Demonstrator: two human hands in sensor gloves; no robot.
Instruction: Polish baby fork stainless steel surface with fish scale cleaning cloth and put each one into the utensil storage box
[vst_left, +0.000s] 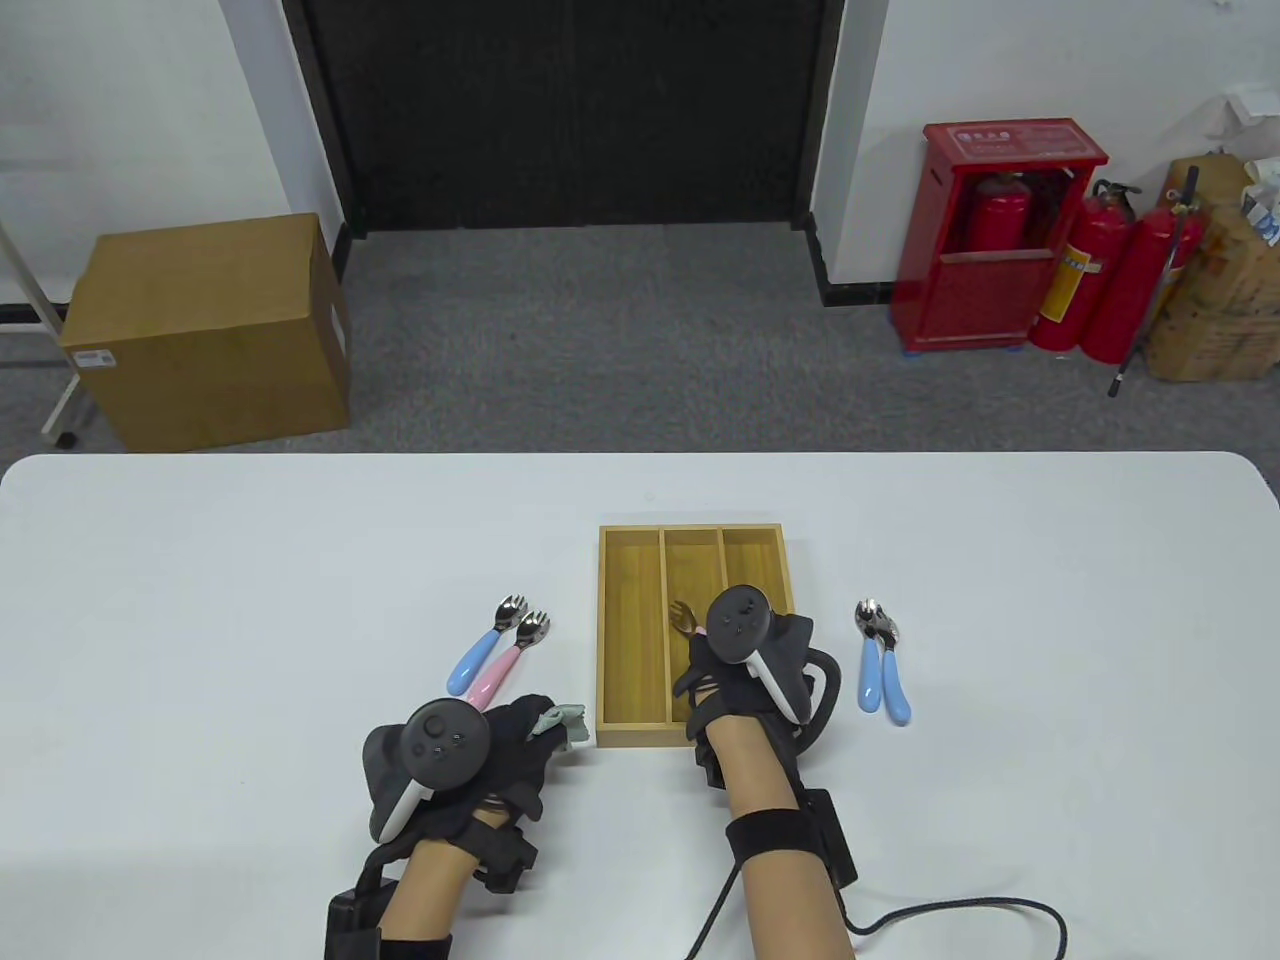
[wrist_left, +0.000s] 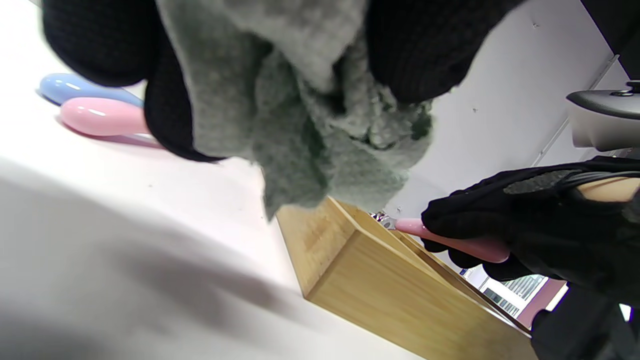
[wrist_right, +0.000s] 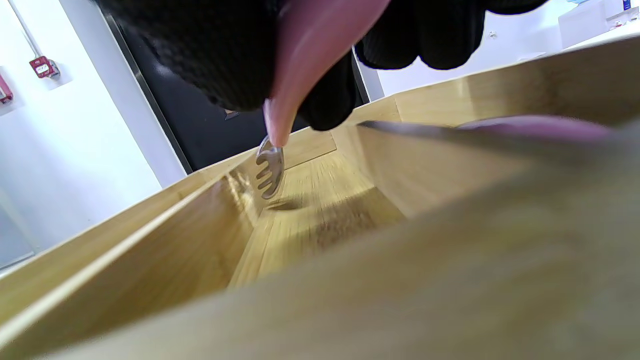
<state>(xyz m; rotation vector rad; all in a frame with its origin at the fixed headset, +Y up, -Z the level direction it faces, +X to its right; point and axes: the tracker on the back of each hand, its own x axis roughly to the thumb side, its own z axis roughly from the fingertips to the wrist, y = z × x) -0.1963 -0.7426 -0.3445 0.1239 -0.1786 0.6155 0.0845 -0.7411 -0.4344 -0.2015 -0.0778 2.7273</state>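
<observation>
My right hand (vst_left: 712, 668) hovers over the wooden utensil box (vst_left: 610, 640) and grips a pink-handled baby fork (wrist_right: 300, 70) (wrist_left: 450, 242). The fork's steel head (vst_left: 684, 616) (wrist_right: 270, 172) points down into the middle compartment, just above its floor. My left hand (vst_left: 520, 735) rests on the table left of the box and holds a bunched grey-green cleaning cloth (vst_left: 560, 722) (wrist_left: 310, 150). A blue-handled fork (vst_left: 480, 655) and a pink-handled fork (vst_left: 505, 665) lie side by side left of the box. Two blue-handled utensils (vst_left: 880, 670) lie right of it.
The white table (vst_left: 200, 600) stretches wide on both sides. Beyond its far edge are a cardboard box (vst_left: 210, 330) on the floor at left and red fire extinguishers (vst_left: 1090, 270) with a red cabinet at right. A black cable (vst_left: 950, 915) trails from my right wrist.
</observation>
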